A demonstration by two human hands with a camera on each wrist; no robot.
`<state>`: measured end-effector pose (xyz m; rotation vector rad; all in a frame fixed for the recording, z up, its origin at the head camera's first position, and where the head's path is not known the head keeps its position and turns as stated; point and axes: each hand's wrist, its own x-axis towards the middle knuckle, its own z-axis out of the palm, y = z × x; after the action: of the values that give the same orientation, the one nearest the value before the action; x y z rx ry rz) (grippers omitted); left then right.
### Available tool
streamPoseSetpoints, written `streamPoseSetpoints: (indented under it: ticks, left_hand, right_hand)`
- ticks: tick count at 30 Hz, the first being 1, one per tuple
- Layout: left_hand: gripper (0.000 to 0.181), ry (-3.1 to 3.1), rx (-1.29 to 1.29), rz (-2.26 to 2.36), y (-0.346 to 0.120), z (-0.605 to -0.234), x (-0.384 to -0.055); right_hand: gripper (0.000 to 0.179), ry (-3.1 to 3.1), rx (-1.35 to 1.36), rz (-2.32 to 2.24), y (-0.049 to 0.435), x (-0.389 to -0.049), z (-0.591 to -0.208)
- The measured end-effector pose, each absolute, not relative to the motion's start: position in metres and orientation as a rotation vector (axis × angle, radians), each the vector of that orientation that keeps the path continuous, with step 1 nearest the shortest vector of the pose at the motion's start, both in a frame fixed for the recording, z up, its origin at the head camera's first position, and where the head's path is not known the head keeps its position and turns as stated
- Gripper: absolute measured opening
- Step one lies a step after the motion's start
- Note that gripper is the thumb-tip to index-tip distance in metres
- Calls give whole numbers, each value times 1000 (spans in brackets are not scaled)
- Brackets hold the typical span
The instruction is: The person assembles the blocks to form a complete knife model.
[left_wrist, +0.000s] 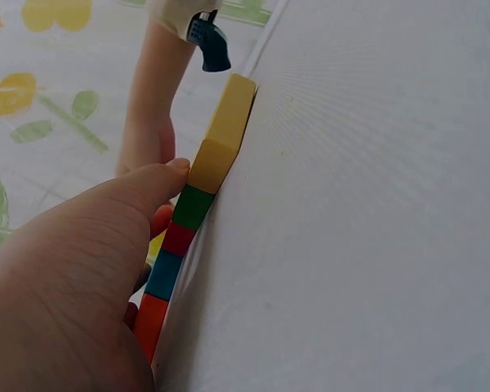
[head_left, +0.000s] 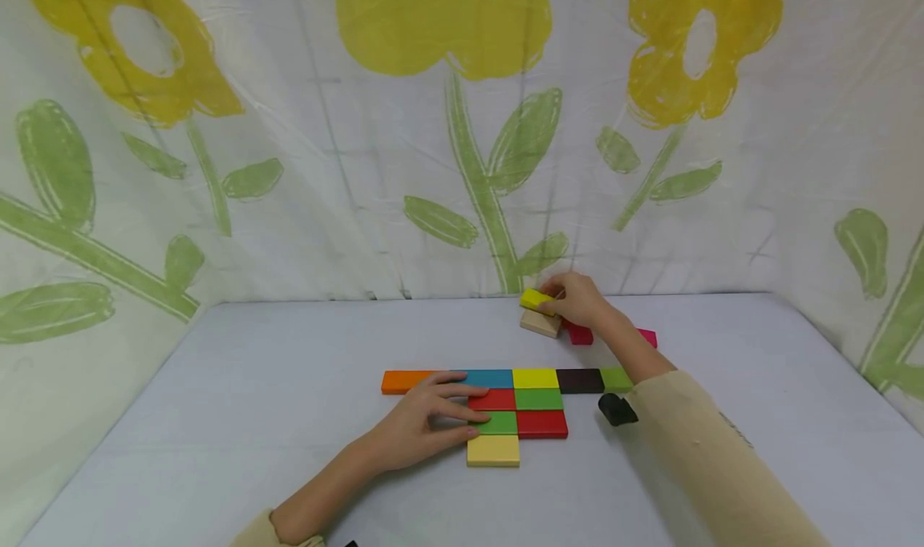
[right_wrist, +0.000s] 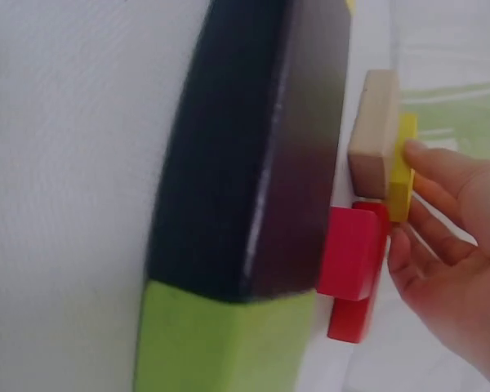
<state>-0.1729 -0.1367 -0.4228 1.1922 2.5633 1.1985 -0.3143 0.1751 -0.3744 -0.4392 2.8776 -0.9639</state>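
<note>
At the back of the table my right hand (head_left: 583,300) pinches a yellow block (head_left: 532,299) between thumb and fingers. The yellow block overlaps a plain wooden block (head_left: 539,323) in the head view; in the right wrist view they lie side by side. My left hand (head_left: 415,425) rests with fingers spread on the left side of a flat arrangement of coloured blocks. Its fingertips touch the blue block (head_left: 491,378), a red block (head_left: 498,400) and a green block (head_left: 503,424). In the left wrist view the thumb is right at the pale yellow block (left_wrist: 216,163).
The arrangement's top row runs from an orange block (head_left: 404,382) to a black block (head_left: 581,381) and a light green one (head_left: 615,379). A red block (head_left: 581,335) and a pink block (head_left: 647,338) lie near the right forearm. A flowered cloth (head_left: 346,210) hangs behind the table.
</note>
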Motion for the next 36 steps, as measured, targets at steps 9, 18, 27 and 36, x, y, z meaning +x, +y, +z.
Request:
streamPoseSetpoints:
  ticks: [9, 18, 27, 36]
  left_hand:
    - [24, 2563, 1182, 1193, -137, -421, -172]
    - [24, 2571, 1180, 1175, -137, -420, -172]
    - [24, 2573, 1189, 1173, -137, -419, -172]
    - [23, 2605, 1179, 1193, -131, -415, -167]
  right_hand:
    - [34, 2889, -559, -954, 177, -304, -364]
    - [33, 2877, -627, -949, 179, -278, -352]
    - [32, 2862, -706, -934, 187, -247, -349]
    - [33, 2830, -720, -983, 197, -211, -347]
